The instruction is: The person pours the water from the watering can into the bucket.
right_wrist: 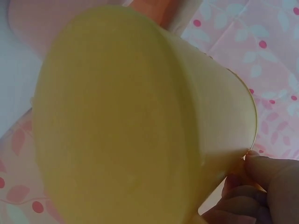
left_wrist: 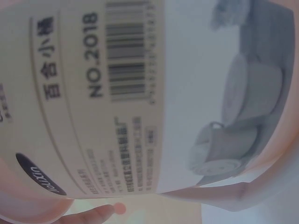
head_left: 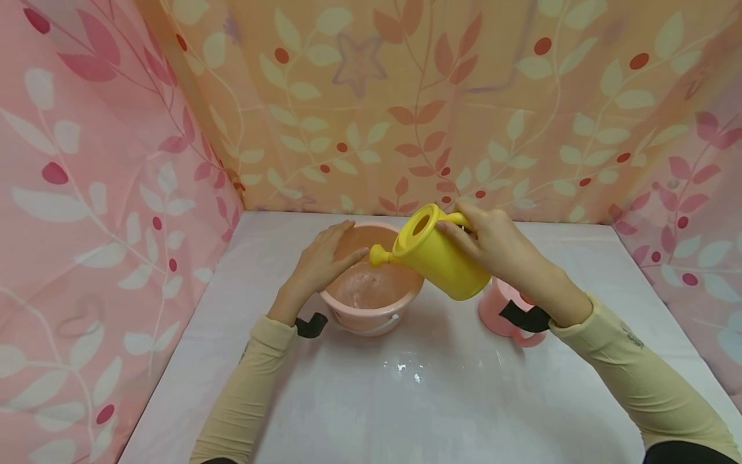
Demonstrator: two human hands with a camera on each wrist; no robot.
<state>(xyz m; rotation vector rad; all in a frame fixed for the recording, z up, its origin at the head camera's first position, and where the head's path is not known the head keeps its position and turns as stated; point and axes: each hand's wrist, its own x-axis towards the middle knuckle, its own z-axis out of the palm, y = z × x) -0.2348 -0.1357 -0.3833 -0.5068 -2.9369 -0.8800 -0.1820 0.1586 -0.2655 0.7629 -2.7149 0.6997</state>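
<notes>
A yellow watering can (head_left: 449,264) is tilted toward the left, its spout over a pink bucket (head_left: 371,322). My right hand (head_left: 498,241) grips the can by its handle, with the thumb near the top rim. The can's round base (right_wrist: 117,116) fills much of the right wrist view. My left hand (head_left: 321,258) rests at the bucket's left rim, fingers fairly straight and thumb reaching over the opening near the spout. Rippled water (head_left: 371,283) lies inside the bucket. A printed label (left_wrist: 126,107) on the bucket's side fills the left wrist view.
Partly hidden under the right forearm, a pink cup (head_left: 493,312) with a handle stands on the white tabletop (head_left: 371,406). Wet spots (head_left: 406,368) shine in front of the bucket. Leaf-patterned cloth (head_left: 371,116) walls off the back and both sides.
</notes>
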